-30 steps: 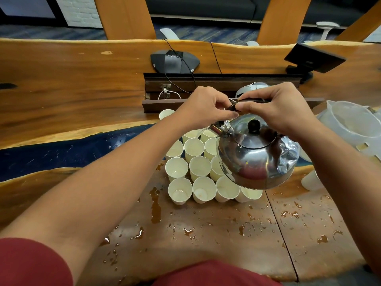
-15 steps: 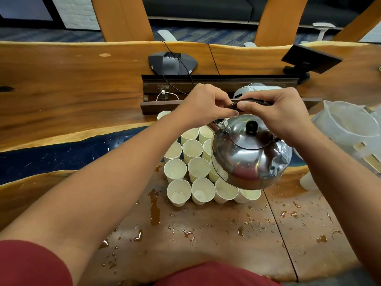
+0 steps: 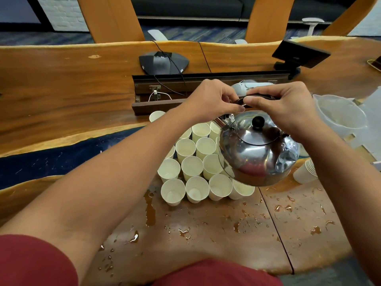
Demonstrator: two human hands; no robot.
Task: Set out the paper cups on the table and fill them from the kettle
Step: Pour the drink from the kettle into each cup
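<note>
Both hands up at kettle handle: left hand (image 3: pixel 214 100) pinching front end, right hand (image 3: pixel 288 112) curled round rest. Filling step, judged midway. Table (image 3: pixel 61 83) wet, puddled. Kettle (image 3: pixel 255 149) held tilted over packed cups (image 3: pixel 191 168), hiding some. Next: aim spout carefully, tight cluster. Jug (image 3: pixel 340 114), spare cup stack (image 3: pixel 305 172) just right.
</note>
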